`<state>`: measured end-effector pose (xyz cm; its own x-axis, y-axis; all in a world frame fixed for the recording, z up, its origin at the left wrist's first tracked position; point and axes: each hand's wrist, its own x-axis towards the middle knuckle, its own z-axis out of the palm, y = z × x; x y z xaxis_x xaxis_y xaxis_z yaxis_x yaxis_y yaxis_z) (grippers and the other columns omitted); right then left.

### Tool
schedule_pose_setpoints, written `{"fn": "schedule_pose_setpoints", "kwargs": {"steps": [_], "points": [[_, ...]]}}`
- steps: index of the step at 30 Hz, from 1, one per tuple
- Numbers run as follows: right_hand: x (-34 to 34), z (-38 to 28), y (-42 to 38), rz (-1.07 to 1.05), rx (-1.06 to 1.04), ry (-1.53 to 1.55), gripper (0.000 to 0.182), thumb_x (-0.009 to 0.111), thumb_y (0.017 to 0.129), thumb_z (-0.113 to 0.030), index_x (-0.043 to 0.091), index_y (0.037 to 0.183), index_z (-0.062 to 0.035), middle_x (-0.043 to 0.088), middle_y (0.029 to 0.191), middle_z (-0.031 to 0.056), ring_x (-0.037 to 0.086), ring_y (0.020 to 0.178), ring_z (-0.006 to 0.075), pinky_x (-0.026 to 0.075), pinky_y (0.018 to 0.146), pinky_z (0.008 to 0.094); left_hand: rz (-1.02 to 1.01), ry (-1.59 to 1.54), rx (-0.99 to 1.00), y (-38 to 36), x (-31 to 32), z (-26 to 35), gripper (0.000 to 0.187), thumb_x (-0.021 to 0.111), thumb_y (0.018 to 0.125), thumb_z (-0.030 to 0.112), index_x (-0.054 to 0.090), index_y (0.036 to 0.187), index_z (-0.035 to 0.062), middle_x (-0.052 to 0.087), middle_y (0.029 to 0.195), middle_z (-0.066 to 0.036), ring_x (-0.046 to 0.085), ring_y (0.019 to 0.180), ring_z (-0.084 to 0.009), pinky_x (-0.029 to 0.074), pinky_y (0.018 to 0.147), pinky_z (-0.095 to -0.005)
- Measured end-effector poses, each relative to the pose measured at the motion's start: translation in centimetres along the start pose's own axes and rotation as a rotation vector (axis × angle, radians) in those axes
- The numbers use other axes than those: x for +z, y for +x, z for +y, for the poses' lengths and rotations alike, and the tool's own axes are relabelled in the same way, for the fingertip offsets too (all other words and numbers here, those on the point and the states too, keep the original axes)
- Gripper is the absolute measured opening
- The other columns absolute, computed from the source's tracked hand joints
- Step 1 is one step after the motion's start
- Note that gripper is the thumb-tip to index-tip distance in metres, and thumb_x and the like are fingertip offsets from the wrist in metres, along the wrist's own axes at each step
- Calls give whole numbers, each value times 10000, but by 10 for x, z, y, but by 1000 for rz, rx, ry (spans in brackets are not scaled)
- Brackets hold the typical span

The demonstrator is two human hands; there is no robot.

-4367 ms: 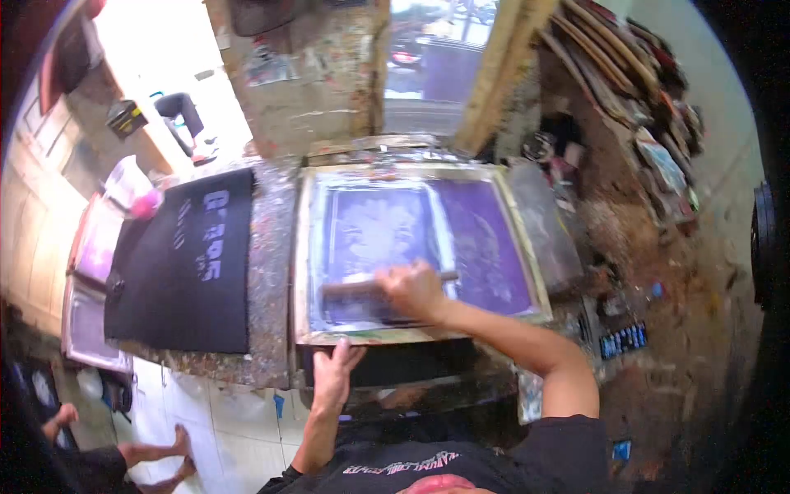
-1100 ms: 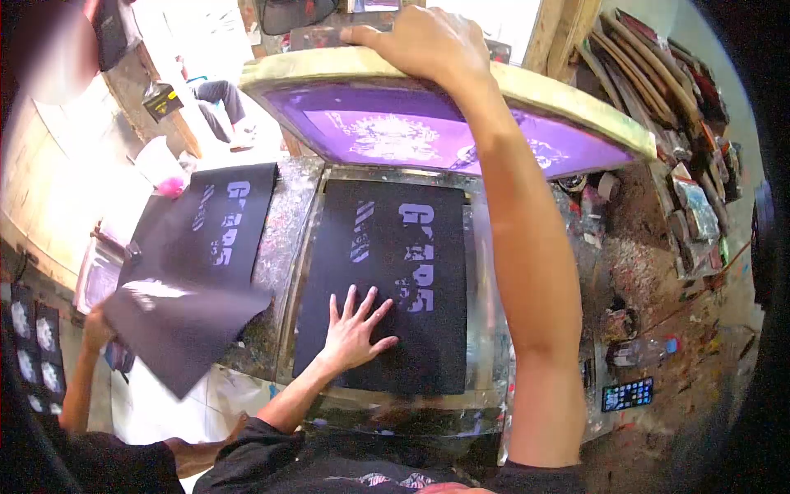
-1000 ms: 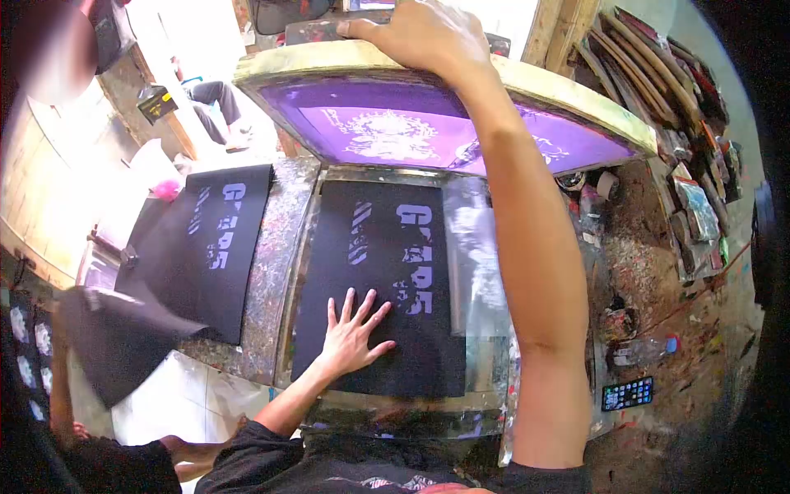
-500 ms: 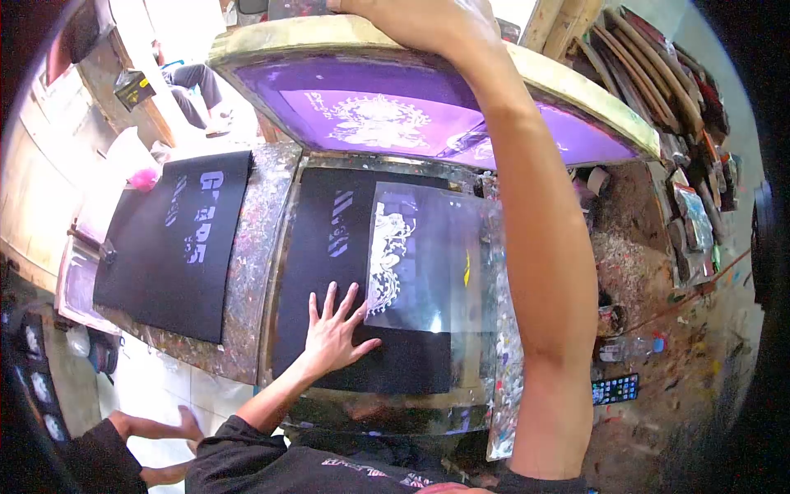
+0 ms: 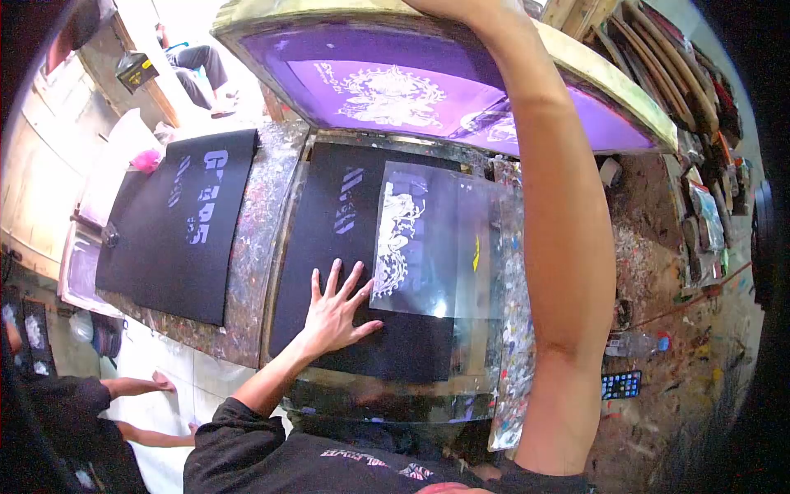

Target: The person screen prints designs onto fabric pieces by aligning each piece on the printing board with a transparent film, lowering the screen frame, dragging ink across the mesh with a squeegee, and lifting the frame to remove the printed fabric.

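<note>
At the lower left, a person in a black shirt [image 5: 62, 412] was near a shallow purple-white tray [image 5: 86, 267]. Next, a black rectangular sheet with lilac letters [image 5: 177, 230] lay on the paint-stained table [image 5: 247, 280]. The left hand [image 5: 336, 317] was open, fingers spread, flat on a second black printed sheet [image 5: 329, 206]. A clear plastic film with white ornament [image 5: 436, 247] covered this sheet's right part. Behind, the purple screen in a wooden frame [image 5: 395, 90] stood tilted up. The right hand [image 5: 469, 6] was at its top edge, cut by the view, so its grip could not be told. The right forearm [image 5: 568, 222] hid part of the screen; beyond lay a clear bottle [image 5: 632, 343] and a black phone [image 5: 620, 385].
</note>
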<state>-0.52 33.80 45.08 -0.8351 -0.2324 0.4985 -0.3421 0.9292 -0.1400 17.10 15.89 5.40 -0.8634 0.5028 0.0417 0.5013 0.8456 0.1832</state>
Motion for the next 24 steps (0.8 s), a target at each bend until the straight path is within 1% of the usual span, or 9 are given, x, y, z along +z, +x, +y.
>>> {"fn": "schedule_pose_setpoints", "kwargs": {"steps": [8, 12, 15, 17, 18, 20, 21, 23, 24], "points": [[5, 4, 1, 50, -32, 43, 740, 542, 871, -665, 718, 1112, 12, 689, 1142, 253, 663, 1091, 406, 496, 959, 471, -9, -10, -31, 0, -1, 2, 844, 517, 857, 753, 419, 1521, 242, 213, 1650, -101, 98, 1514, -442, 30, 1159, -699], [4, 6, 6, 34, -8, 48, 732, 533, 877, -672, 731, 1085, 2, 697, 1126, 245, 670, 1080, 397, 504, 950, 467, 70, -62, -58, 13, 6, 23, 934, 531, 854, 749, 396, 1520, 109, 188, 1624, -235, 88, 1513, -452, 34, 1144, -715], [6, 8, 6, 81, -18, 42, 753, 520, 879, -696, 744, 1027, 7, 712, 1080, 237, 685, 1047, 390, 524, 911, 463, 104, -182, -111, 72, -6, 105, 972, 573, 863, 711, 423, 1459, -43, 197, 1557, -382, 76, 1509, -467, 51, 1167, -672], [38, 18, 30, 126, 17, 13, 754, 577, 803, -758, 775, 981, -53, 733, 1032, 219, 719, 967, 368, 557, 843, 492, 117, -874, 276, 143, 64, 133, 795, 611, 917, 577, 491, 1404, -41, 287, 1551, -325, 307, 1452, -424, 257, 1167, -570], [30, 12, 15, 104, 30, -45, 767, 587, 801, -756, 770, 974, -31, 730, 1034, 227, 720, 971, 361, 561, 833, 494, -14, -1201, 165, 157, 16, 137, 691, 619, 939, 491, 520, 1368, -42, 392, 1490, -287, 442, 1349, -377, 361, 1105, -503], [28, 6, -8, 84, 9, -44, 878, 463, 845, -813, 764, 876, 11, 729, 902, 247, 722, 902, 393, 575, 775, 479, 324, -1822, 41, 160, -40, 141, 449, 634, 972, 271, 561, 1284, -43, 635, 1250, -160, 689, 1013, -249, 561, 879, -384], [29, 2, -23, 176, -32, -105, 865, 471, 848, -805, 763, 856, 9, 729, 851, 237, 731, 873, 378, 576, 761, 485, 542, -1696, 34, 135, -91, 129, 424, 654, 960, 239, 555, 1262, -41, 676, 1109, -153, 695, 965, -258, 579, 846, -382], [28, -9, -52, 115, -35, -98, 806, 509, 854, -768, 754, 884, -1, 731, 825, 206, 738, 811, 354, 571, 681, 479, 816, -1786, -111, 100, -141, 97, 462, 615, 996, 256, 462, 1328, -26, 655, 1116, -186, 687, 966, -267, 605, 781, -339], [36, -14, -75, 245, -64, -79, 742, 516, 877, -726, 727, 939, -16, 722, 787, 184, 730, 764, 351, 555, 619, 460, 894, -1688, -172, 74, -157, 77, 501, 598, 1011, 271, 394, 1384, 6, 642, 1149, -189, 670, 1022, -275, 597, 812, -357]]}}
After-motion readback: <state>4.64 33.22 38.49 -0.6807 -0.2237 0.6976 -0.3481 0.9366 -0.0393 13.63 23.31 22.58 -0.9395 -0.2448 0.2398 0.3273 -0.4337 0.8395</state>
